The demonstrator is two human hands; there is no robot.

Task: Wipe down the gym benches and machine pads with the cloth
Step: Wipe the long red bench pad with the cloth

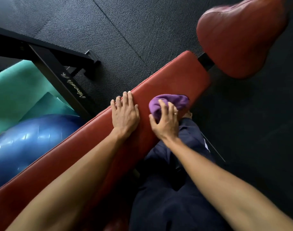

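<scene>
The right hand has its fingers curled over a bunched purple cloth and holds it down on the red bench at the pad's near edge. The cloth bulges out beyond the fingertips. Just to its left, the left hand lies flat on the same pad, fingers straight and close together, holding nothing, with their tips reaching the pad's far edge. The step in hand looks to be wiping this long pad. To do it well, spread the wad flatter under the palm so more fabric meets the vinyl, and press evenly. Run overlapping strokes along the pad's length rather than across it, taking in the rolled edges. The flat hand can brace the body, but should shift aside so the patch beneath it is not missed. The bench's long axis runs diagonally, from under both forearms out past the fingertips toward a separate red seat pad well beyond the cloth. Out past the left hand are a black frame, teal mats and a blue exercise ball, with dark rubber floor beyond.
</scene>
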